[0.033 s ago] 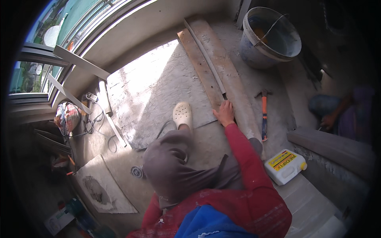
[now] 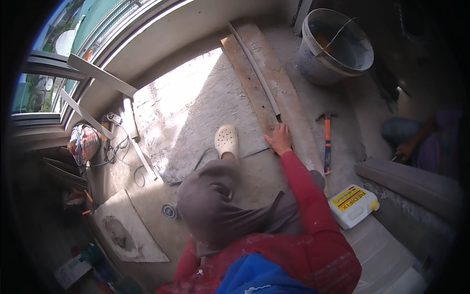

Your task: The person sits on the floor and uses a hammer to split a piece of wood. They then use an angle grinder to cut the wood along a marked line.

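Observation:
My right hand (image 2: 280, 139) is on the near end of a narrow wooden board (image 2: 248, 77), thumb at its left side and fingers bunched near its right edge. A thin grey strip (image 2: 254, 66) runs lengthwise between this board and a wider wooden board (image 2: 276, 73), its near end just ahead of my fingers. My left sleeve (image 2: 187, 259) shows low in the view; the left hand is hidden. A hammer (image 2: 327, 142) with an orange and dark handle lies on the floor right of the boards. My foot in a cream clog (image 2: 226, 139) rests on a large grey sheet (image 2: 196, 108).
A dirty bucket (image 2: 306, 61) stands far right. Near my right elbow lies a white jug (image 2: 353, 208) with a yellow cap. Cables (image 2: 113, 147) and a sack (image 2: 84, 144) are by the window. Another person (image 2: 421, 139) is at the right edge, behind a grey ledge (image 2: 406, 179).
The whole view has shifted very slightly. My right hand keeps its place on the board, and nothing else has visibly moved.

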A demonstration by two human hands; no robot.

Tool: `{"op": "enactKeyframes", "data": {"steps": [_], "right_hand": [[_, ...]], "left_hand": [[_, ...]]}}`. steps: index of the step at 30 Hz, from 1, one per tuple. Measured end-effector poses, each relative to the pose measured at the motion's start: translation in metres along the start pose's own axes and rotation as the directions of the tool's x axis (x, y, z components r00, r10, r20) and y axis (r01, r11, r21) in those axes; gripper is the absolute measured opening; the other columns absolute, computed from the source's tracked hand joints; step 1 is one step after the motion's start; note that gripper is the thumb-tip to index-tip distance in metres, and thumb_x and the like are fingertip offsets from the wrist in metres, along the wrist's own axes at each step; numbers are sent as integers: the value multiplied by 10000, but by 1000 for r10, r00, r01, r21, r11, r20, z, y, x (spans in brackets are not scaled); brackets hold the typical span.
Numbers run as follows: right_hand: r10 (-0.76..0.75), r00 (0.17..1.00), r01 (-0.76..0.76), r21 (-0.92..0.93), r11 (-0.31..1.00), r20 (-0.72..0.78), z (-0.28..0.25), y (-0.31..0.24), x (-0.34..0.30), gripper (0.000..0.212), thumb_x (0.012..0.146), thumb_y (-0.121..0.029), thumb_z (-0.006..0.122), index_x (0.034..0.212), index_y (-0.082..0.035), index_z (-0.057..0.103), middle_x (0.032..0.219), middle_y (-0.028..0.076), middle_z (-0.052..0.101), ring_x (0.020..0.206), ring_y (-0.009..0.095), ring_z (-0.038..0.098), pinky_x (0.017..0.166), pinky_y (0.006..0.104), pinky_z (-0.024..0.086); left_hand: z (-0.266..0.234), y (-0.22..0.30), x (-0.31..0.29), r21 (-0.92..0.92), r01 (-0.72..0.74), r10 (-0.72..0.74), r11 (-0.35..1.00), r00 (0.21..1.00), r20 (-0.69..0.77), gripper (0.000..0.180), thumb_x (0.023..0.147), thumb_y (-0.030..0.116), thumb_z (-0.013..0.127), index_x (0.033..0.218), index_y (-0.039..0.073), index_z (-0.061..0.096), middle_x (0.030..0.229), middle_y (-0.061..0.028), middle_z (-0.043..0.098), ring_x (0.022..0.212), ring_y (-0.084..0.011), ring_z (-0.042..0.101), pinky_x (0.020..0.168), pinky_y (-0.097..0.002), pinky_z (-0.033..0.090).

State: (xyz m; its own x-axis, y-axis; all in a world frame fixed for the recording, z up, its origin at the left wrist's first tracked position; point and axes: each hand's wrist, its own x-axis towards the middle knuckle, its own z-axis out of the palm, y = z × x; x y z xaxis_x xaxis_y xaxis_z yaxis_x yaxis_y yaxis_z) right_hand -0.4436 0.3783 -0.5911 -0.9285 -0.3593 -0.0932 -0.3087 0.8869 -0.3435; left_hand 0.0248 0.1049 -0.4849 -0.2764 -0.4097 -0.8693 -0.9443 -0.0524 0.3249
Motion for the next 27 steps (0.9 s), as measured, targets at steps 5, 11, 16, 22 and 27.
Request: {"op": "enactKeyframes", "data": {"steps": [5,11,16,22,27], "right_hand": [[4,1000,-3,-77,997,8,-11,0,0,744,806,-497,824,1186,99,592,1182,235,574,1127,421,572,955,489,506],[-60,996,68,145,987,-60,-29,49,-43,537,947,-367,731,1240,78,660,1173,257,622,1119,427,608,965,478,496],[184,982,-188,163,969,39,-33,82,-85,462,954,-320,714,1214,60,679,1089,225,641,996,363,656,904,451,516],[288,957,-258,363,895,-31,-40,55,-80,422,932,-254,721,1222,47,667,1084,214,621,893,334,652,841,433,522],[225,974,-169,542,823,-38,-66,26,-99,417,915,-254,742,1211,32,678,1049,164,651,834,284,660,793,398,541]], "left_hand": [[9,10,18,-85,-180,171,980,980,-100,518,906,316,758,1299,-8,662,936,-105,752,894,-210,728,852,-351,555],[10,-20,59,-192,-80,-110,978,585,-804,783,849,310,823,1462,-31,473,1222,-182,679,1132,-246,639,911,-388,524],[-22,-23,99,-801,140,-698,582,592,-403,927,782,445,876,1491,47,430,1319,-176,613,1217,-294,586,949,-525,481],[-18,16,134,-818,30,-676,574,581,-453,693,782,245,896,1292,-97,574,1169,-193,699,951,-346,717,780,-493,587],[-17,-15,99,-681,-238,-304,693,760,-574,593,779,146,857,1245,-97,581,1153,-162,690,950,-295,703,782,-451,581]]}}
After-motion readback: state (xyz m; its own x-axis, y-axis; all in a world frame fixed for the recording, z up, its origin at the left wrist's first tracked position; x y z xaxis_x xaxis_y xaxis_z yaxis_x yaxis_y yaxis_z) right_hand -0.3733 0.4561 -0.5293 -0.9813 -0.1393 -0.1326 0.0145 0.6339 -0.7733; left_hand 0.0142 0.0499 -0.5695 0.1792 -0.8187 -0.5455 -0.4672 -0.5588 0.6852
